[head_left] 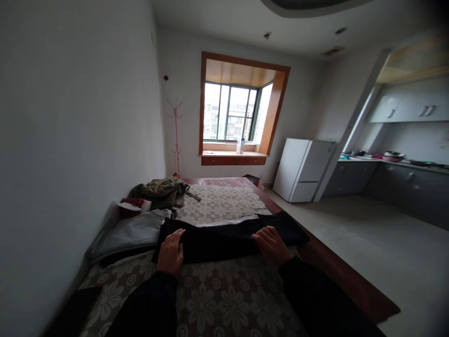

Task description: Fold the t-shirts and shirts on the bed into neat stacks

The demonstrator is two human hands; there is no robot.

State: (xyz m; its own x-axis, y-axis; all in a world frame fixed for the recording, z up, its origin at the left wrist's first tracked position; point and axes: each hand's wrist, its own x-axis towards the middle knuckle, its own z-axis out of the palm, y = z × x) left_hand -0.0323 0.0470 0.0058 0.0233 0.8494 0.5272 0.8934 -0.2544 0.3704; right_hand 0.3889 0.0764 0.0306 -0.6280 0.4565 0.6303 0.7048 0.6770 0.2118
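A black garment (224, 238) lies stretched across a table covered by a floral lace cloth (224, 203). My left hand (171, 252) rests palm down on the garment's left part, fingers bent over its near fold. My right hand (271, 244) presses flat on the garment toward its right end. Both of my sleeves are dark. Whether either hand pinches the fabric is hard to tell; both lie on top of it.
A grey folded garment (131, 234) lies left of the black one, with an olive bag (159, 189) and a red-and-white item (133, 205) behind it by the wall. A white fridge (303, 169), a kitchen counter (403, 180) and a window stand beyond.
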